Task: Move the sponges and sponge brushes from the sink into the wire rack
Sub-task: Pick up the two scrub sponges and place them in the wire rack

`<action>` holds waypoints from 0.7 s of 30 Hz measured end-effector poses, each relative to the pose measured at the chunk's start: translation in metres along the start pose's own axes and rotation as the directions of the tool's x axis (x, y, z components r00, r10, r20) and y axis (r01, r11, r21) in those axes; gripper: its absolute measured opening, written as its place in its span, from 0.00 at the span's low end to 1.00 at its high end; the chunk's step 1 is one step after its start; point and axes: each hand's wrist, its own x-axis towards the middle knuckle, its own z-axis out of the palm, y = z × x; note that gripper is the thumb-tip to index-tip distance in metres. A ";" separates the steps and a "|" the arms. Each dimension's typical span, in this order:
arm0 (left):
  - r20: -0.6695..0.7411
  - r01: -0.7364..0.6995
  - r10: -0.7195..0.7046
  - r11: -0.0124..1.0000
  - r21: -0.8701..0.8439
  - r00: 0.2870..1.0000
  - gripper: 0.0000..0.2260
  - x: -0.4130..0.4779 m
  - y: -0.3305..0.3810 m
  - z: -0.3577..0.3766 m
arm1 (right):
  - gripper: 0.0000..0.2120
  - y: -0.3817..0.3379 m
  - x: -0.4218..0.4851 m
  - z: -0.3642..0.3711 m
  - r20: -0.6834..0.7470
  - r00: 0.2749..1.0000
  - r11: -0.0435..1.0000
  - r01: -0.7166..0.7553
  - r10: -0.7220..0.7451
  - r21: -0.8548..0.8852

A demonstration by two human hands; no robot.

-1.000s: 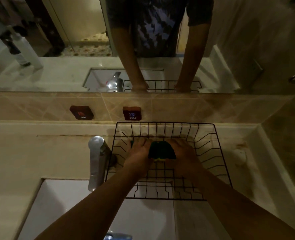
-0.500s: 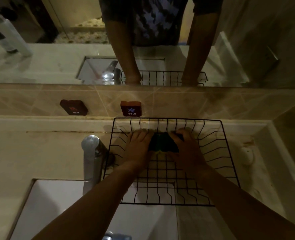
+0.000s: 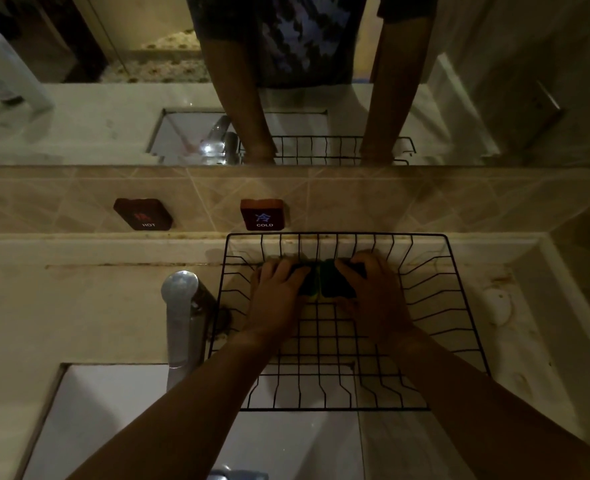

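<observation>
Sponges: two dark green sponges [image 3: 324, 282] lie side by side at the far edge of the wire rack [image 3: 459, 306], pressed together with a thin yellowish seam between them. They sit on the rack floor just inside its back wall.
Long axis: each sponge seems to run from the far edge toward the near edge of the rack; the dim light leaves the outlines unsure.
Left hand: left hand [image 3: 279, 299] lies palm down over the left sponge, fingers [image 3: 300, 271] curled across its top and left side, grasping it.
Right hand: right hand [image 3: 373, 299] mirrors it on the right sponge, fingers [image 3: 347, 268] draped over the top, thumb side toward the seam, closed on it.
Nearer hand: neither; each covers its own sponge, and the two hands nearly meet at the middle.
Arm pose: both forearms reach straight across the sink [image 3: 113, 427] and the near edge of the rack, wrists low, roughly level with the rack rim.
Rack placement: it rests on the counter [image 3: 61, 306] beside the tap [image 3: 179, 317], its near edge overhanging the sink.
Step, as judged: the sponges look seated, so letting go and lifting straight up and back seems next.
Risk: a finger could catch a wire on the way out.
Sink contents: a pale shape at its near edge is too cut off to name.
</observation>
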 end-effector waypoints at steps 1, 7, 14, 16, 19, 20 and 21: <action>-0.002 -0.010 0.010 1.000 0.007 1.000 0.22 0.000 0.000 0.000 | 0.31 0.000 0.000 0.000 -0.002 1.000 1.000 0.008 -0.008 0.010; 0.004 -0.003 0.003 1.000 -0.010 1.000 0.21 0.001 0.000 0.001 | 0.30 -0.003 0.000 0.000 -0.004 1.000 0.999 0.015 -0.015 0.030; 0.017 -0.008 0.008 1.000 -0.003 1.000 0.21 0.001 0.000 -0.001 | 0.30 -0.009 0.003 -0.005 0.035 0.999 1.000 -0.018 0.017 0.022; 0.008 -0.002 0.002 1.000 -0.009 1.000 0.21 0.001 0.000 -0.001 | 0.29 -0.011 0.004 -0.004 0.045 0.999 1.000 -0.024 0.023 0.008; 0.005 0.001 -0.001 1.000 0.000 1.000 0.21 0.002 0.001 -0.002 | 0.29 -0.013 0.005 -0.005 0.062 0.997 0.999 -0.035 0.035 0.002; 0.011 0.001 -0.001 1.000 0.007 1.000 0.21 0.003 0.001 -0.002 | 0.29 -0.012 0.005 -0.005 0.059 0.997 0.999 -0.040 0.040 0.006; 0.018 0.001 -0.001 1.000 0.014 1.000 0.21 0.003 0.001 -0.002 | 0.29 -0.012 0.005 -0.005 0.056 0.998 0.999 -0.044 0.043 0.014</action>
